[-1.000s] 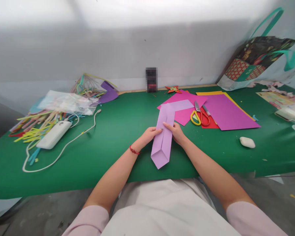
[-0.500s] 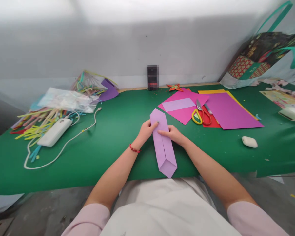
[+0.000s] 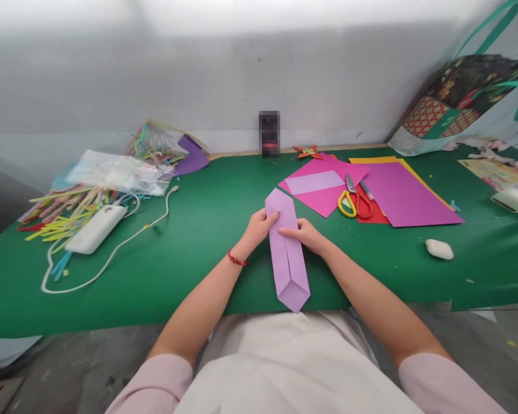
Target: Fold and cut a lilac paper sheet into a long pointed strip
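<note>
A folded sheet of light purple paper (image 3: 290, 259) is held above the near edge of the green table, long and narrow with pointed ends and a seam down its middle. My left hand (image 3: 258, 227) grips its left edge, thumb on top and the other fingers partly hidden. On the opposite edge, my right hand (image 3: 307, 234) is closed on the paper, its thumb lying near the seam. Beyond the paper, scissors (image 3: 349, 192) with one yellow and one red handle rest on pink and red sheets, beside a light purple strip (image 3: 315, 183).
Purple paper (image 3: 418, 195) lies over yellow paper to the right, near a white earbud case (image 3: 439, 249). Left are a white power bank (image 3: 97, 229) with its cable, and colourful strips (image 3: 60, 215) under clear plastic. A patterned bag (image 3: 453, 103) leans at the back right.
Both hands keep the same hold on the folded paper. The whole view has shifted very slightly; nothing else visibly moved.
</note>
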`<state>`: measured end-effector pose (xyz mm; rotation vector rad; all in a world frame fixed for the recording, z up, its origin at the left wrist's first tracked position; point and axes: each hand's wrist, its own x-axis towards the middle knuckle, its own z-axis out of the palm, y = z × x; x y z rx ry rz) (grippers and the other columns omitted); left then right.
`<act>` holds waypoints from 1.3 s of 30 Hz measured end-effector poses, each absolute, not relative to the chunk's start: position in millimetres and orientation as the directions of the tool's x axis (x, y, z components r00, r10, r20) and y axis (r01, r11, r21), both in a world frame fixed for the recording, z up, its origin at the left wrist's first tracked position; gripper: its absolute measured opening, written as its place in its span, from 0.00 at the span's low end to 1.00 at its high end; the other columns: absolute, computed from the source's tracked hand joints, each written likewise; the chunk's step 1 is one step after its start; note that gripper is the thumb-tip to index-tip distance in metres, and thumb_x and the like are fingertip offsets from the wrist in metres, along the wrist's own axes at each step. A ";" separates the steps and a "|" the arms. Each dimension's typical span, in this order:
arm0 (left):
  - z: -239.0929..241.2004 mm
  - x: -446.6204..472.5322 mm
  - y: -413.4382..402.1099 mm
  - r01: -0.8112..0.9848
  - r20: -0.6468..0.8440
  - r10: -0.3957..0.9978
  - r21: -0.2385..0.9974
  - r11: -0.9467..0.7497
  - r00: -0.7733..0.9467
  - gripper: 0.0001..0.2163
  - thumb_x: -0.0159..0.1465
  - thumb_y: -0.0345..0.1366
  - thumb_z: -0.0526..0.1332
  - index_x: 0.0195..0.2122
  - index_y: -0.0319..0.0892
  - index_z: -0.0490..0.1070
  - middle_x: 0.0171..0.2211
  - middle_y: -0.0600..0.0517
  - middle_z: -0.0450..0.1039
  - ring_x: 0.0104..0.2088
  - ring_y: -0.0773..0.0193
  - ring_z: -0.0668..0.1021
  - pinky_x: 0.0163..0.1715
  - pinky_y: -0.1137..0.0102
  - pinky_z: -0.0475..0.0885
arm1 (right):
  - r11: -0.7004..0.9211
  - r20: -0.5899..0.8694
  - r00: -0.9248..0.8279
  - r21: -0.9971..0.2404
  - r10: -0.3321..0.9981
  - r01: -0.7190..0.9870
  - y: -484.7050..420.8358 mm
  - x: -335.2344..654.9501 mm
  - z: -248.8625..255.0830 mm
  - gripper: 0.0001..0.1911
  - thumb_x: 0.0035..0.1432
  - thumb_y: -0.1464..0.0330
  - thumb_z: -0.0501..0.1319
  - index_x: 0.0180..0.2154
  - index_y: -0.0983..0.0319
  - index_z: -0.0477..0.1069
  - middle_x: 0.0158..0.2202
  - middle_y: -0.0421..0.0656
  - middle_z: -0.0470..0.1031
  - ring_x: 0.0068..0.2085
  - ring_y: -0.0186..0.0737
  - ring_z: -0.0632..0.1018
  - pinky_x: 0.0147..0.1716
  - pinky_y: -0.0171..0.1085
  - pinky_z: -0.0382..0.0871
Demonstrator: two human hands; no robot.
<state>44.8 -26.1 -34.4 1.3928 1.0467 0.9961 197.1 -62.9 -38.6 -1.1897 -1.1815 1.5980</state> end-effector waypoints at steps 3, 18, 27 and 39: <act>-34.4 44.5 -26.7 0.079 -0.003 0.964 0.997 -0.019 0.268 0.12 0.56 0.43 0.62 0.28 0.37 0.71 0.25 0.52 0.72 0.25 0.67 0.72 0.25 0.73 0.67 | -0.252 -0.222 -0.236 -0.962 0.946 -0.105 -63.6 195.7 -36.7 0.20 0.33 0.58 0.73 0.28 0.64 0.78 0.30 0.45 0.80 0.31 0.42 0.79 0.33 0.39 0.72; -32.8 45.5 -28.4 0.197 -0.086 0.958 0.980 0.032 0.274 0.12 0.54 0.42 0.64 0.23 0.41 0.65 0.13 0.61 0.57 0.17 0.71 0.63 0.19 0.75 0.59 | -0.124 -0.124 0.017 -0.992 0.992 -0.003 -56.8 196.8 -39.1 0.21 0.34 0.54 0.70 0.26 0.64 0.75 0.29 0.44 0.79 0.33 0.44 0.77 0.31 0.39 0.69; -36.1 45.0 -26.6 0.163 -0.054 0.954 0.987 0.005 0.295 0.13 0.55 0.42 0.63 0.22 0.40 0.64 0.16 0.60 0.58 0.17 0.73 0.61 0.18 0.75 0.54 | -0.103 -0.103 -0.009 -0.994 0.995 -0.028 -57.9 197.1 -38.2 0.20 0.36 0.55 0.70 0.29 0.63 0.76 0.30 0.44 0.79 0.36 0.47 0.78 0.35 0.41 0.71; -26.9 51.8 -34.3 0.171 -0.216 0.933 0.970 0.172 0.289 0.12 0.52 0.41 0.66 0.24 0.41 0.65 0.15 0.60 0.62 0.19 0.71 0.65 0.20 0.75 0.61 | -0.017 -0.033 0.200 -0.997 0.979 -0.078 -50.9 200.8 -48.3 0.22 0.37 0.53 0.69 0.31 0.62 0.75 0.33 0.45 0.79 0.38 0.47 0.78 0.35 0.41 0.71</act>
